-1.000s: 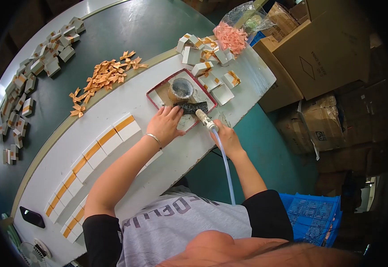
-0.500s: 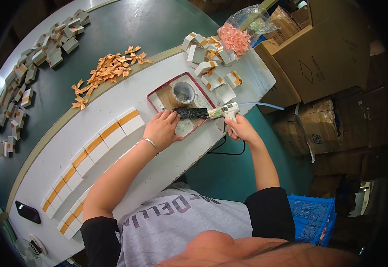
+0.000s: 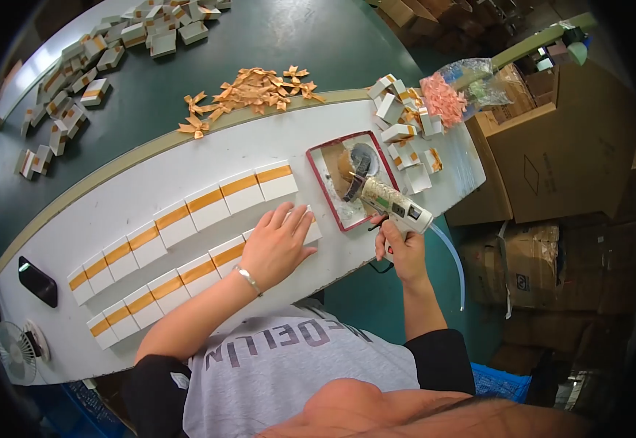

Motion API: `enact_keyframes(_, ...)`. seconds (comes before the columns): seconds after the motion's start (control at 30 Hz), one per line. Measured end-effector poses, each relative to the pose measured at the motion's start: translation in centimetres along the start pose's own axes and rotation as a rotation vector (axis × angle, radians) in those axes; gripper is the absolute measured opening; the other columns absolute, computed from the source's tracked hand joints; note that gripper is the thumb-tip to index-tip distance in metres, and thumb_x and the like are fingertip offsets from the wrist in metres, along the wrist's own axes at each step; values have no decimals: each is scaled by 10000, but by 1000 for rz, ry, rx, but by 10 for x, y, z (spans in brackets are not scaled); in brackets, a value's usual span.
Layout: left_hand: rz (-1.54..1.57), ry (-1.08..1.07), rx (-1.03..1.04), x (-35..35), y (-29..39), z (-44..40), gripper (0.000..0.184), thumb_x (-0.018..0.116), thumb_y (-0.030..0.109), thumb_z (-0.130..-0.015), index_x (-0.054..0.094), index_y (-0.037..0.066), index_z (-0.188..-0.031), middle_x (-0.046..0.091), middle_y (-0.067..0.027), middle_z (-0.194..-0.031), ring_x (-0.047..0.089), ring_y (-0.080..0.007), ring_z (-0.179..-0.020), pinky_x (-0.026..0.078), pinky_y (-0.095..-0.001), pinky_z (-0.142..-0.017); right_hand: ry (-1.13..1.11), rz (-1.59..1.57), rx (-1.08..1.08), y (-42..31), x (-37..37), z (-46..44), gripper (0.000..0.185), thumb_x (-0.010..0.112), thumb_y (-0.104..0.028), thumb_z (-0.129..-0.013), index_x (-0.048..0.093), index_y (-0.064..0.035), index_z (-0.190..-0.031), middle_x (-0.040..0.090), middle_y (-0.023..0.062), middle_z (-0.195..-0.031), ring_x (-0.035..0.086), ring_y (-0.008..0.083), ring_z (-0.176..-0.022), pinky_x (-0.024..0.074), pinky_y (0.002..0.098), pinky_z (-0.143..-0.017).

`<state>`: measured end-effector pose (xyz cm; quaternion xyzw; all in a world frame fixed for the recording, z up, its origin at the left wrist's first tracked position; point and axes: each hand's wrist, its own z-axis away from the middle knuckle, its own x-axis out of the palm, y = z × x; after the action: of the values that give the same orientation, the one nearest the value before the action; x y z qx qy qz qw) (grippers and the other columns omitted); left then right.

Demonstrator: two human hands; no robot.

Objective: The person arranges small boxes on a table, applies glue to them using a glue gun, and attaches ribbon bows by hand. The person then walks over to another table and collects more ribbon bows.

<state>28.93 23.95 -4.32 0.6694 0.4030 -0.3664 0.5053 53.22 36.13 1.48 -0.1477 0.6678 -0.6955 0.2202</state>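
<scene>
My right hand (image 3: 403, 252) grips a white hot glue gun (image 3: 398, 204) by its handle. The gun's nozzle end points up-left over a red-rimmed tray (image 3: 325, 191), beside a round pot (image 3: 365, 157) standing in it. A pale glue stick (image 3: 455, 264) trails from the gun's back. My left hand (image 3: 278, 244) lies flat, fingers stretched, over the right end of the near row of white boxes (image 3: 166, 287) with gold ribbon bands, covering part of them. Behind it runs a second row of such boxes (image 3: 205, 208).
Gold ribbon bows (image 3: 252, 91) are heaped along the table's raised edge. Loose boxes with bows (image 3: 405, 131) and a bag of pink bows (image 3: 443, 100) are at the right. More boxes (image 3: 163, 42) pile up beyond. A phone (image 3: 37, 282) and small fan (image 3: 16, 350) sit left.
My left hand has left the tray and glue gun area and now rests over the near row of boxes. The gun has turned, its nozzle aimed up-left. The view has shifted.
</scene>
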Motion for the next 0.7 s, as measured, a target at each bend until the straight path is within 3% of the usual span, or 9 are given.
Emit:
enact_keyframes(0.03,-5,6,-35,-3,-3,10,633,763,384,-901,584,32,-1396,566,-115,-1456,470,-315,-1395,431,-431,-1123,61,16,-83,-8,15,-8,196,650,-124,-1033,654,35,-1147,640,39,-785,558,74,-557,460,246,-482)
enact_keyframes(0.13,9,26,-78,-4,-6,22,621,773,360,-895,590,35,-1392,568,-111,-1456,466,-318,-1398,426,-438,-1129,123,260,-165,-13,5,-33,206,638,-170,-1052,658,19,-1130,691,88,-959,562,81,-602,478,262,-480)
enact_keyframes(0.27,-26,8,-50,-2,-14,19,619,768,363,-899,591,37,-1394,569,-111,-1456,461,-316,-1407,412,-438,-1142,185,378,-203,-18,-17,-29,173,637,-158,-1052,677,-4,-1121,698,34,-939,527,44,-623,438,226,-539)
enact_keyframes(0.3,-40,1,-48,-2,-14,18,626,764,374,-901,588,37,-1398,566,-113,-1460,457,-315,-1411,405,-438,-1149,228,317,-357,-13,-11,-28,165,648,-161,-1041,702,-21,-1112,707,-10,-917,496,11,-628,390,197,-564)
enact_keyframes(0.43,-107,-18,-87,-1,-17,12,673,737,432,-915,564,34,-1429,543,-121,-1488,441,-310,-1427,376,-440,-1173,71,236,-104,-2,-5,-12,232,671,-111,-1014,650,1,-1216,720,39,-1067,620,82,-919,502,254,-812)
enact_keyframes(0.57,-216,11,-179,5,-25,8,747,697,503,-930,524,26,-1479,512,-128,-1525,434,-311,-1431,363,-441,-1182,-134,60,-109,19,31,-37,217,658,-98,-1010,660,22,-1191,733,58,-1051,673,129,-960,536,295,-834)
enact_keyframes(0.7,-239,-47,-255,6,-28,1,815,678,559,-921,504,15,-1503,503,-129,-1534,445,-317,-1412,372,-432,-1175,-292,280,-12,23,57,-71,246,677,-171,-1018,679,35,-1154,724,50,-895,684,123,-845,556,301,-787)
